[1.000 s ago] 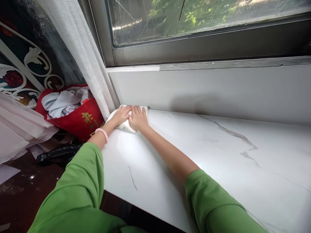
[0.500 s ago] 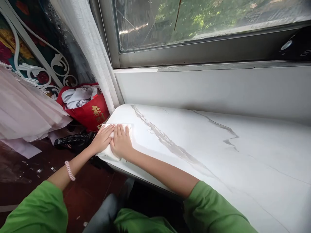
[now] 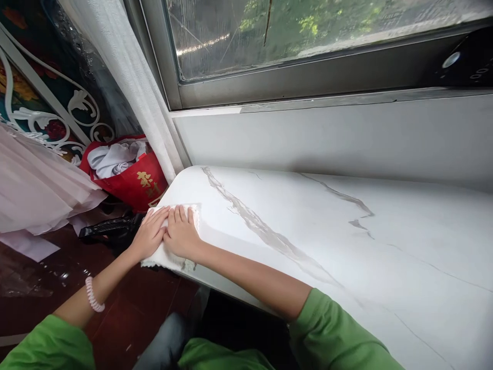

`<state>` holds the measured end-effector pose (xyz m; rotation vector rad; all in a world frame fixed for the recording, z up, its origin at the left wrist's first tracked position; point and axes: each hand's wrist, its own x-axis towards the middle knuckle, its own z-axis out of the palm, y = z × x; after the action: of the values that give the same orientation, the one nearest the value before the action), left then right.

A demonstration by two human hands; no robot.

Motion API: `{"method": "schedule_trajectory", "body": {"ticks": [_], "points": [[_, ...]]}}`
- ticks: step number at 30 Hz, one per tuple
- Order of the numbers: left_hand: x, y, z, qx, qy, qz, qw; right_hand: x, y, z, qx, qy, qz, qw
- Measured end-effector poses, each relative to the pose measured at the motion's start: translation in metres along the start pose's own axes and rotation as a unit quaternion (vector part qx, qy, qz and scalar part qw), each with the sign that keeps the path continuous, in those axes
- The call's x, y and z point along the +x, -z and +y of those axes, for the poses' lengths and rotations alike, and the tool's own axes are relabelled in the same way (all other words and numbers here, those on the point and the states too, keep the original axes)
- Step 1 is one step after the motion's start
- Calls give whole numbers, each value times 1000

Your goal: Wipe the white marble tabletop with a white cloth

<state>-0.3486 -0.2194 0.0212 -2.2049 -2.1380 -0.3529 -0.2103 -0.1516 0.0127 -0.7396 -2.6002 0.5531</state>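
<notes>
A white cloth (image 3: 177,258) lies flat on the left end of a white marble-patterned table (image 3: 308,226), and its lower corner reaches the table's front edge. My left hand (image 3: 151,234) presses on the cloth's left side with its fingers stretched out. Beside it, touching it, my right hand (image 3: 181,232) rests flat on the cloth, fingers extended and slightly apart. Both palms cover much of the cloth. A pink coiled band (image 3: 93,294) circles my left wrist.
Left of the table stands a red bag (image 3: 129,182) stuffed with white fabric. A black plastic bag (image 3: 111,230) sits below it. Pale pink fabric (image 3: 42,180) hangs at far left. A white curtain (image 3: 123,77) and a metal-framed window (image 3: 300,82) are behind the table.
Both hands and the cloth have shifted a little left and nearer to me, toward the table's front left corner. The view has moved slightly too.
</notes>
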Motion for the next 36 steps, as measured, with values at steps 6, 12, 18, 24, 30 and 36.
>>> {"method": "schedule_trajectory", "body": {"ticks": [6, 12, 18, 24, 30, 36], "points": [[54, -10, -20, -8, 4, -6, 1000, 38, -1, 29, -26, -7, 38, 999], [157, -33, -36, -27, 1, -13, 1000, 99, 14, 98, -59, -55, 35, 996], [239, -52, -35, -20, -29, -16, 999, 137, 28, 154, -80, -112, 64, 988], [259, -57, -33, -12, -50, -19, 998, 145, 28, 171, -90, -124, 89, 984], [245, -56, -25, -8, -32, -25, 999, 132, 29, 165, -98, -116, 76, 986], [206, -50, 0, 7, -34, -35, 999, 94, 30, 148, -103, -100, 53, 988]]}}
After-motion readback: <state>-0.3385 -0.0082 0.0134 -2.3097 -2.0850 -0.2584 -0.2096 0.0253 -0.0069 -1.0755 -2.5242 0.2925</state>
